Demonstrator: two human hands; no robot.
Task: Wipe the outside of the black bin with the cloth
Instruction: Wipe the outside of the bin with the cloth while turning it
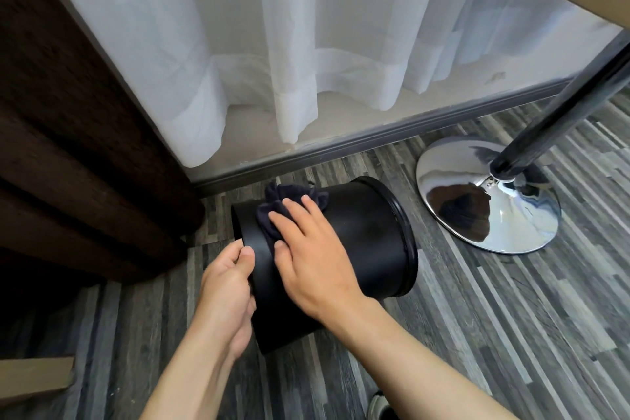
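On the floor [477, 317], our flat right hand [313, 256] presses the cloth [289, 196] to the black bin [368, 235]. Our left hand [225, 286] grips its base edge. Light and slick, it may roll.

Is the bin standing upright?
No, the bin lies on its side on the floor, with the right hand pressing the cloth against its wall.

Bin on its side, between a drape and a table base

The bin [368, 242] lies on its side on the floor [477, 317], rim end to the right, base end to the left. The cloth [272, 215] lies on its upper wall, under the flat right hand [306, 249]. The left hand [226, 286] holds the base end. Behind the bin run a skirting board [375, 136] and a hanging curtain [272, 44]. A drape [68, 147] hangs to the left; a table base [491, 201] stands to the right
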